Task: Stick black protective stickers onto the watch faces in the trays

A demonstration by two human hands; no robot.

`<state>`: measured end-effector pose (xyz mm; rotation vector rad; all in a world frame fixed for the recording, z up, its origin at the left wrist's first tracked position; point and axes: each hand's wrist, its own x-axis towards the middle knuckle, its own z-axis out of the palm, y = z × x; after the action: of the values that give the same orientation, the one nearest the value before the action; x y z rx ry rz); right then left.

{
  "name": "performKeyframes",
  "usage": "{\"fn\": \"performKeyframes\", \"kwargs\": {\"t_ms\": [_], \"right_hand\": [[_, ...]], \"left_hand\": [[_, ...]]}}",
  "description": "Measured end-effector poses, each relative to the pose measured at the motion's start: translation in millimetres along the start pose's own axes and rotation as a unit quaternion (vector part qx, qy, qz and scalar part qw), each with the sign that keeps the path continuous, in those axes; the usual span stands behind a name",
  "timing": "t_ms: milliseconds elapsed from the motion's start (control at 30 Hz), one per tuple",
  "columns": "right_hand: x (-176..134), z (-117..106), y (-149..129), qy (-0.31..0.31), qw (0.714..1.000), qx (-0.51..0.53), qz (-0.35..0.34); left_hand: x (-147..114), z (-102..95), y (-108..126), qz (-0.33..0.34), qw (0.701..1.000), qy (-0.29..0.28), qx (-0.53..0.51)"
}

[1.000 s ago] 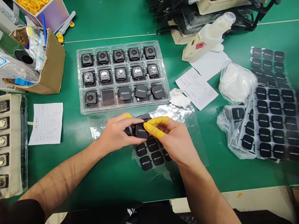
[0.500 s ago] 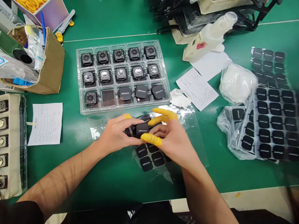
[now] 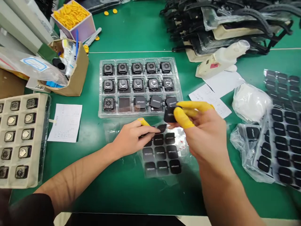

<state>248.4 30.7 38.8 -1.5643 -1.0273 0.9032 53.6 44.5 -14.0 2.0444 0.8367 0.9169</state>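
Note:
My right hand (image 3: pixel 202 125), with yellow finger cots on thumb and finger, pinches a black watch body (image 3: pixel 169 115) just above the lower right corner of the clear plastic tray (image 3: pixel 141 115). My left hand (image 3: pixel 135 136), a yellow cot on one finger, has its fingertips closed at the upper edge of a clear sheet of black square HiFuture stickers (image 3: pixel 160 153). Beside those fingertips one dark piece (image 3: pixel 162 128) looks tilted up. In the tray, watch bodies (image 3: pixel 137 84) lie sensor side up; the front row also holds pieces with HiFuture faces (image 3: pixel 140 102).
A beige tray of watches (image 3: pixel 39 141) and a paper slip (image 3: pixel 66 122) lie left. Behind are a cardboard box (image 3: pixel 78 69) and a box of yellow finger cots (image 3: pixel 72 15). A spray bottle (image 3: pixel 221 59), strapped trays (image 3: pixel 225 33), a white bundle (image 3: pixel 250 102) and sticker sheets (image 3: pixel 282 141) stand right.
My right hand has moved up and right with the watch body, away from my left hand. My left hand now rests on the sticker sheet. The camera view has shifted.

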Motion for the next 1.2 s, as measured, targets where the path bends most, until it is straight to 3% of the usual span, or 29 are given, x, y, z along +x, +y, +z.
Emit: {"fn": "performKeyframes", "kwargs": {"t_ms": [100, 167, 267, 333, 467, 567, 733, 867, 933, 1067, 1200], "right_hand": [[31.1, 40.5, -13.7, -0.126, 0.989, -0.074, -0.033], [46.6, 70.8, -18.3, -0.184, 0.964, -0.175, -0.084], [55.6, 103.2, -24.2, -0.167, 0.916, -0.31, -0.195], [51.7, 116.1, -31.4, -0.144, 0.894, -0.356, -0.23], [34.3, 132.1, -47.9, -0.215, 0.837, -0.461, -0.199], [30.5, 131.4, -52.3, -0.233, 0.806, -0.517, -0.173], [35.1, 122.9, -51.6, -0.23, 0.823, -0.487, -0.18], [24.2, 140.5, -49.8, -0.236, 0.796, -0.521, -0.199], [20.4, 151.0, -47.4, -0.232, 0.795, -0.521, -0.207], [24.9, 156.2, -44.1, -0.238, 0.851, -0.431, -0.181], [22.1, 121.0, -46.0, -0.297, 0.928, -0.19, -0.122]], "left_hand": [[-2.7, 1.0, -0.6, 0.003, 1.0, -0.006, 0.0], [-3.8, 1.5, 0.4, -0.013, 1.0, -0.005, -0.01], [-3.7, 1.4, 2.6, -0.035, 0.999, -0.026, -0.025], [-3.0, 1.0, 2.4, -0.041, 0.998, -0.047, -0.034], [-1.8, 0.2, -3.6, -0.013, 0.996, -0.078, -0.026], [-1.5, -0.1, -8.0, -0.009, 0.996, -0.087, -0.023], [-5.1, 2.5, -6.2, -0.025, 0.988, -0.146, -0.043], [-13.5, 9.2, 0.2, -0.019, 0.996, -0.072, -0.043], [-16.6, 10.6, 2.3, -0.012, 0.997, -0.066, -0.045], [-15.8, 6.3, 4.3, -0.008, 0.997, -0.073, -0.033], [-10.4, 0.1, 7.2, -0.049, 0.996, -0.04, -0.066]]}}
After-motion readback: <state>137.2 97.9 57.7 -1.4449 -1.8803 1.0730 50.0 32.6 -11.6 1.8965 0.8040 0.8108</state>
